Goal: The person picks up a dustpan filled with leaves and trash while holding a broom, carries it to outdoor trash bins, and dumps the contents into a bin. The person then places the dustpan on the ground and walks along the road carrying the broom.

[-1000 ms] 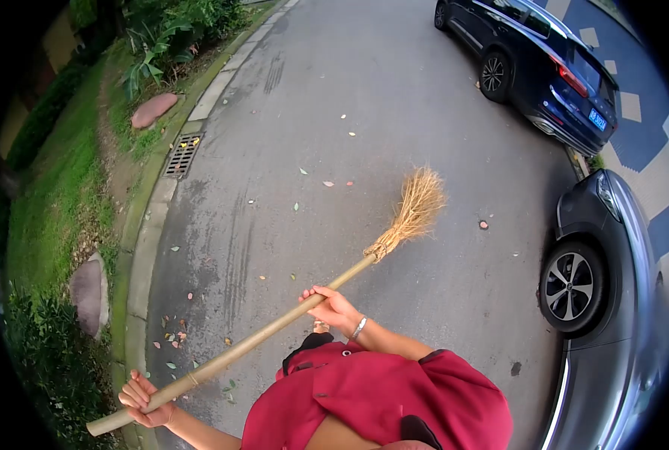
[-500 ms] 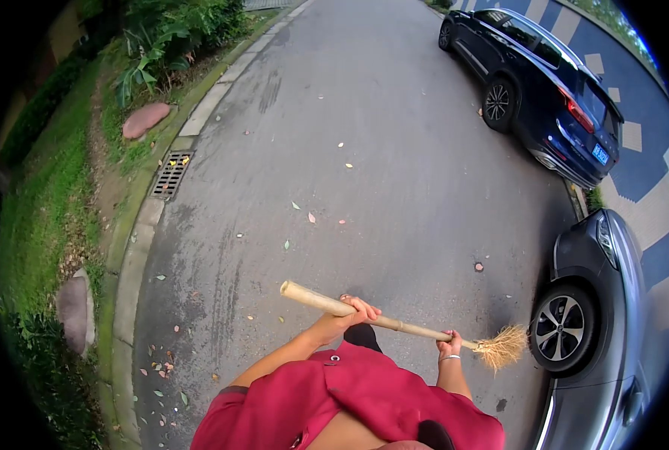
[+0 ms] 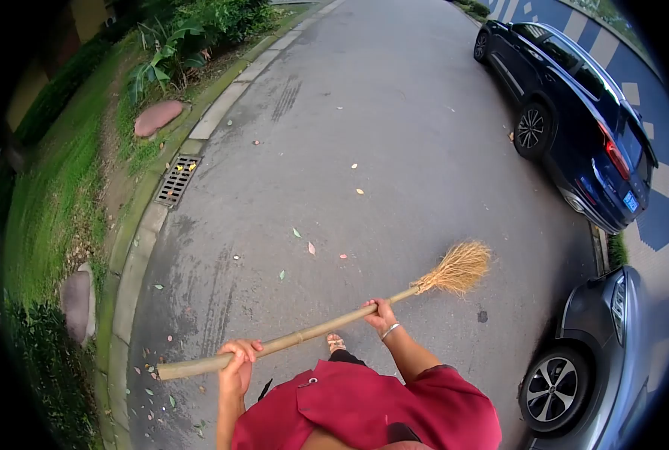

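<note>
A broom with a long bamboo handle [image 3: 304, 334] and a straw head [image 3: 460, 268] lies slantwise across my front, its bristles up and to the right. My left hand [image 3: 238, 354] is wrapped round the handle near its thick butt end. Farther along, close below the bristles, my right hand [image 3: 380, 315] grips the thinner part, a bracelet on the wrist. The straw head overlaps the grey road ahead of me. Scattered leaves [image 3: 312, 248] lie on the road beyond the handle. One sandalled foot [image 3: 336, 343] shows beneath it.
A grey car [image 3: 604, 360] stands close on my right, with a dark blue car [image 3: 567, 112] parked ahead of it. Along the left runs a stone kerb [image 3: 136, 277] with a drain grate [image 3: 178, 181]. More leaves lie near the kerb at lower left.
The bristles have swung forward and left, away from the grey car's wheel. My left hand has moved back and left with the butt end; both hands keep their hold. A foot has come into view.
</note>
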A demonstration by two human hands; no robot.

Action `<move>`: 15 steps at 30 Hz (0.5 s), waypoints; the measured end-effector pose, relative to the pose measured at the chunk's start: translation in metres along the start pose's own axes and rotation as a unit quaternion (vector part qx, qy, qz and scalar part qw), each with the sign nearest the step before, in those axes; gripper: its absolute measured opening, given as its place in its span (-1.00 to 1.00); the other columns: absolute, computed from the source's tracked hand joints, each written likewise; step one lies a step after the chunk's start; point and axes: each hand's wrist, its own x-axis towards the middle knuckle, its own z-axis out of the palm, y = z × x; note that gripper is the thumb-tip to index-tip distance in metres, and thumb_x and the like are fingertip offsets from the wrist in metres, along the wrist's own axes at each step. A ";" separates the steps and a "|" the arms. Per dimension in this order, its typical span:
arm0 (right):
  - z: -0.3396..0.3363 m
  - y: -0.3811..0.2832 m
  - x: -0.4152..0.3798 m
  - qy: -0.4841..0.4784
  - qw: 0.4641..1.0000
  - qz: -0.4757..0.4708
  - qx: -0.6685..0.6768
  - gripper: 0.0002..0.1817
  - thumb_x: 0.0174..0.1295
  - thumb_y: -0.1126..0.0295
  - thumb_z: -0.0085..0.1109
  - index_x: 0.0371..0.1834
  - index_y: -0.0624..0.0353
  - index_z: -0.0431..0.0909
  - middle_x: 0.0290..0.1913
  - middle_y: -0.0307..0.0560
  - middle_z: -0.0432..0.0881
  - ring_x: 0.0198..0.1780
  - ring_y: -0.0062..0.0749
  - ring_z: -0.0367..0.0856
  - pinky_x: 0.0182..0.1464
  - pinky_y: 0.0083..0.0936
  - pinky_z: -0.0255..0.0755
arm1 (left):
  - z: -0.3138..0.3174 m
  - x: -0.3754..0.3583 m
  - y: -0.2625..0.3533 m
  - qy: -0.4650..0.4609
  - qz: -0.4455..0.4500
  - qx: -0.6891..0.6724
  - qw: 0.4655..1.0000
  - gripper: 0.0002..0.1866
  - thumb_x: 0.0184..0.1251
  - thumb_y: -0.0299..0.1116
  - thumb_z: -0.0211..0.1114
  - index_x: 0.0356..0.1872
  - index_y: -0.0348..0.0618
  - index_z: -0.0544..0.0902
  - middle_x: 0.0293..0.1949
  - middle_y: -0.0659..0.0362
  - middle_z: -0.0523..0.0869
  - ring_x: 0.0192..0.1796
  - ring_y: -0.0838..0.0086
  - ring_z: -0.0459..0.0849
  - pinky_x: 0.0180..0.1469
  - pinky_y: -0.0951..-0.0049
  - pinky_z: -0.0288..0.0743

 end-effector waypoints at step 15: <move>0.199 0.356 -0.076 -0.212 0.828 0.448 -0.261 -0.91 0.10 0.50 0.09 -0.48 0.23 0.40 -0.48 -0.07 0.50 -0.36 -0.29 0.48 -0.15 -0.31 0.44 | -0.019 -0.214 0.125 0.288 0.447 0.247 0.810 -0.78 0.33 -0.19 -0.06 -0.47 0.00 0.43 -0.50 0.29 0.46 -0.43 0.41 0.44 -0.23 0.22 0.34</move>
